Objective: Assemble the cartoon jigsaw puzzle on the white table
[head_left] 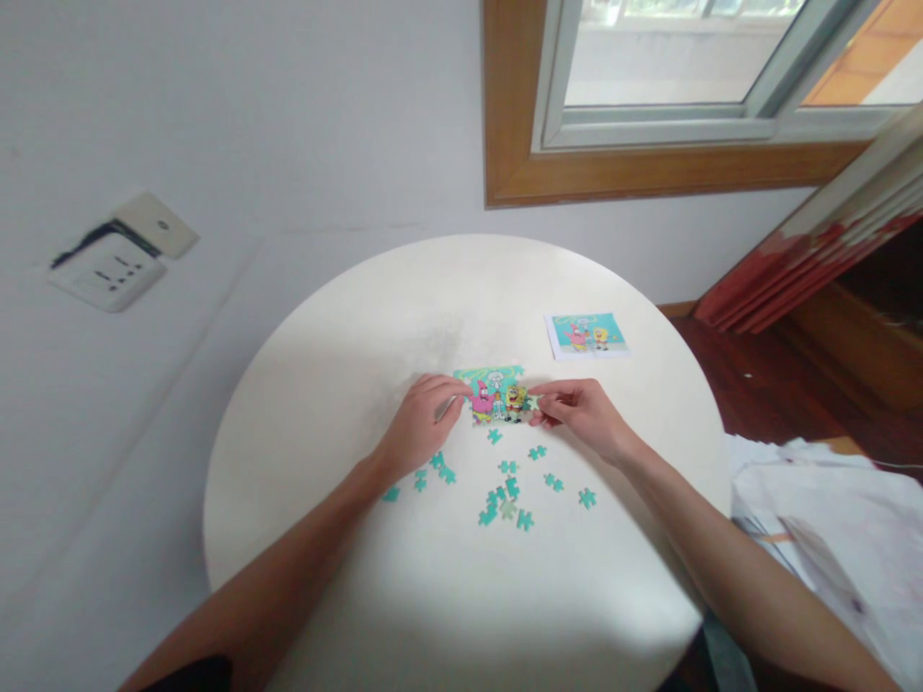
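A partly assembled jigsaw puzzle (497,396) with pink and yellow cartoon figures on teal lies mid-table. My left hand (427,411) rests at its left edge, fingers stretched out and thumb apart, fingertips touching the border. At the right edge, my right hand (583,411) pinches a small teal puzzle piece (532,403) between thumb and fingertips, against the puzzle's side; the fingers partly cover it. Nearer to me, several loose teal pieces are scattered, among them a single piece (494,436) just below the puzzle and a pale green piece (509,509) within a small cluster.
Behind my right hand lies a reference picture card (589,335) with the same cartoon scene. The round white table (346,336) stands against a wall with a socket (112,269). White papers or bags (829,538) lie right of the table, below a red curtain (800,269).
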`<state>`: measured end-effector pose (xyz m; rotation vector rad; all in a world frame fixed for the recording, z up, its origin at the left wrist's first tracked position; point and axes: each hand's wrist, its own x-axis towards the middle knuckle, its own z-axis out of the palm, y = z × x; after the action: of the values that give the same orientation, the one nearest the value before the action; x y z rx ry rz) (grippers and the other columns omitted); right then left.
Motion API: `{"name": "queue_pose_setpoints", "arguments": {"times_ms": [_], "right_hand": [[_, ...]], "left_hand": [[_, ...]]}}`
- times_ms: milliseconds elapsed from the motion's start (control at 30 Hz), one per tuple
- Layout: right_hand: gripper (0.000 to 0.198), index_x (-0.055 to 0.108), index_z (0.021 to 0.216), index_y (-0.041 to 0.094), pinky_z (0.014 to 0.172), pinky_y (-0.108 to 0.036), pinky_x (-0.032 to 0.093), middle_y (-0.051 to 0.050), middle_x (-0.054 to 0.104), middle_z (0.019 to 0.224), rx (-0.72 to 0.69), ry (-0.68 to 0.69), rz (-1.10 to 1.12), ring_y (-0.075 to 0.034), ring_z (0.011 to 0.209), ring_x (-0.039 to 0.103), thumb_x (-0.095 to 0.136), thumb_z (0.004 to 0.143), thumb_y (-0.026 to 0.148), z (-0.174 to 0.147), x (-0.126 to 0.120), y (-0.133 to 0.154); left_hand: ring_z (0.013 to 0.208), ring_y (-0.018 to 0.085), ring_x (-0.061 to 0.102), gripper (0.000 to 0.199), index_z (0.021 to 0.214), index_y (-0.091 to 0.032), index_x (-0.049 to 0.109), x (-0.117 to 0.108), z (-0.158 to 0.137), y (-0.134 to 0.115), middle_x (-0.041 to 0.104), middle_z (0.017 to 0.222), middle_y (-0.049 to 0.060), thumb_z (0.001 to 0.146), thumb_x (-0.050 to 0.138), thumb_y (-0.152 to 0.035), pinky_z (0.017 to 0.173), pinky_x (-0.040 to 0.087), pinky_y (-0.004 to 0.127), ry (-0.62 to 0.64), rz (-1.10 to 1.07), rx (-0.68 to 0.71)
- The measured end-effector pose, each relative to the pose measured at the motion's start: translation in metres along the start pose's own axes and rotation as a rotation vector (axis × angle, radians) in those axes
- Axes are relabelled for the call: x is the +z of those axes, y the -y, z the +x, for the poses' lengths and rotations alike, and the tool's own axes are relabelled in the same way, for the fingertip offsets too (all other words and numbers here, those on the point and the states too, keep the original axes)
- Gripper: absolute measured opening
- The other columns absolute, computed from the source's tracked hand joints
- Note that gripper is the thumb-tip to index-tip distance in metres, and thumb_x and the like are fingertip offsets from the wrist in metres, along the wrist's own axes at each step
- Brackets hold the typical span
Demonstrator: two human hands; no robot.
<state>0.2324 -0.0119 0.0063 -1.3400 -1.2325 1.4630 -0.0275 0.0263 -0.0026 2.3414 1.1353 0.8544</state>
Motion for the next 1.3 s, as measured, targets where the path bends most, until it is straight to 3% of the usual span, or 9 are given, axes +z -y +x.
{"name": "queue_pose_setpoints", "arguments": {"times_ms": [167,367,667,900,1100,1300], "right_hand": [[0.025,0.061,0.088,0.017,0.064,-0.032,0.054,-0.007,0.073,0.07,0.045,-0.049,0.006,-0.019,0.067,0.069,0.071,0.073,0.034,-0.001,0.002,-0.001],[0.016,0.058,0.083,0.018,0.055,-0.028,0.049,-0.004,0.069,0.065,0.01,-0.058,-0.116,-0.016,0.057,0.064,0.066,0.076,0.031,0.0,0.008,-0.007],[0.009,0.065,0.081,0.017,0.05,-0.024,0.043,0.0,0.065,0.058,-0.092,-0.123,-0.417,-0.013,0.049,0.059,0.058,0.078,0.023,0.005,0.016,-0.027],[0.011,0.066,0.079,0.017,0.051,-0.025,0.045,-0.002,0.067,0.062,-0.092,-0.123,-0.419,-0.014,0.051,0.061,0.058,0.079,0.023,0.006,0.017,-0.023],[0.01,0.063,0.08,0.016,0.055,-0.026,0.048,-0.004,0.068,0.063,-0.058,-0.155,-0.39,-0.016,0.054,0.065,0.06,0.077,0.024,0.002,-0.008,-0.012],[0.007,0.063,0.078,0.016,0.052,-0.024,0.042,-0.002,0.067,0.057,0.029,0.041,-0.55,-0.013,0.05,0.06,0.058,0.075,0.019,-0.01,-0.025,-0.007]], "left_hand": [[0.098,0.02,0.061,0.021,0.097,-0.022,0.07,0.0,0.0,-0.005,0.071,0.1,0.004,0.094,0.049,-0.019,0.092,0.045,0.039,0.027,-0.014,0.005],[0.116,0.023,0.053,0.029,0.122,-0.028,0.064,0.007,-0.008,-0.02,0.065,0.127,0.002,0.096,0.052,-0.025,0.102,0.039,0.044,0.257,0.006,0.157],[0.128,0.027,0.041,0.041,0.137,-0.029,0.053,0.016,-0.015,-0.028,0.055,0.142,0.001,0.097,0.052,-0.038,0.107,0.03,0.049,0.426,0.128,0.169],[0.128,0.027,0.04,0.042,0.138,-0.029,0.052,0.016,-0.015,-0.027,0.053,0.144,-0.001,0.097,0.051,-0.037,0.107,0.029,0.049,0.434,0.131,0.172],[0.126,0.025,0.044,0.038,0.135,-0.03,0.055,0.013,-0.013,-0.029,0.057,0.14,0.001,0.098,0.051,-0.034,0.107,0.031,0.049,0.368,0.054,0.185],[0.112,0.021,0.056,0.025,0.117,-0.026,0.068,0.004,-0.008,-0.024,0.07,0.117,0.004,0.097,0.052,-0.027,0.1,0.041,0.04,0.267,-0.018,0.241]]}}
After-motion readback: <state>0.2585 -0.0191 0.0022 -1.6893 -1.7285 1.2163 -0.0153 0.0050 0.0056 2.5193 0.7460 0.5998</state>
